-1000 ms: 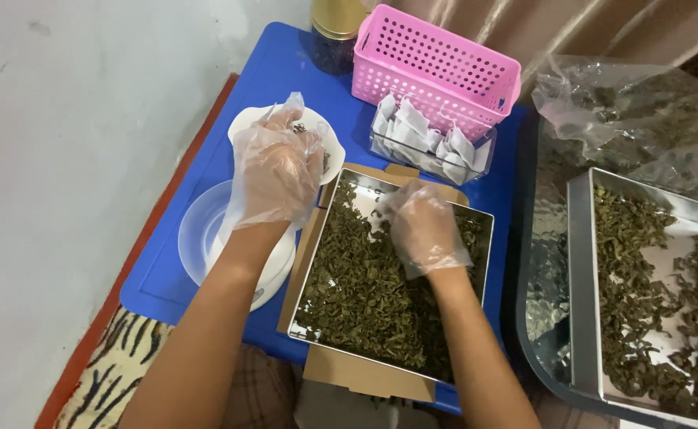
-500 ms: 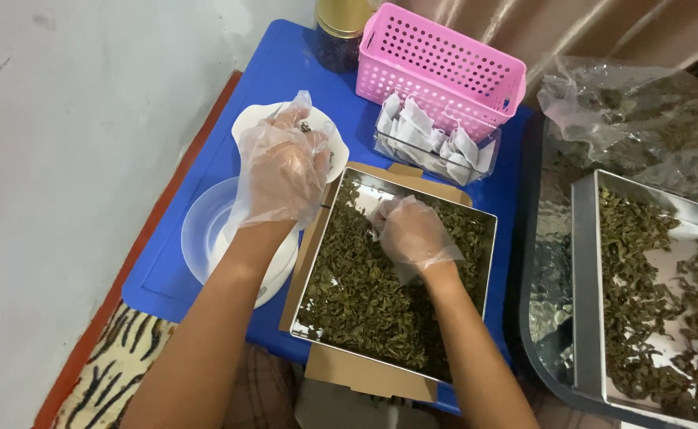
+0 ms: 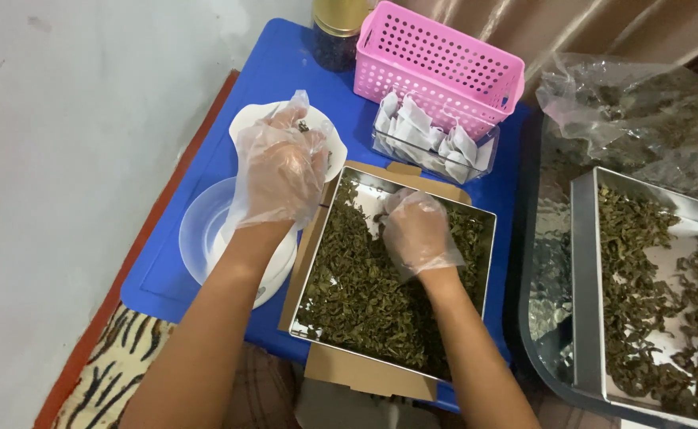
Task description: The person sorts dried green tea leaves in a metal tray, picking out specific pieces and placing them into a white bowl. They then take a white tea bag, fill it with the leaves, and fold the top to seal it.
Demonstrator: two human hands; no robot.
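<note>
Both my hands wear thin clear plastic gloves. My left hand [image 3: 280, 168] hovers over a white bowl [image 3: 247, 121] on the blue table, its fingers pinched on a few dried green leaves. My right hand [image 3: 416, 230] reaches down into a metal tray [image 3: 485, 262] filled with dried green leaves [image 3: 361, 294], fingers curled into the pile near the tray's far side. The tray rests on a flat cardboard box [image 3: 365, 373].
A clear round lid [image 3: 198, 238] lies under my left forearm. Behind the tray stand a clear box of small white sachets [image 3: 432, 143], a pink plastic basket [image 3: 440, 63] and a gold-lidded jar [image 3: 339, 28]. A second leaf tray [image 3: 583, 270] and plastic bag [image 3: 643, 111] sit right.
My right hand slid from the tray's far edge deeper into the leaves. My left hand stayed over the white bowl, shifting only slightly.
</note>
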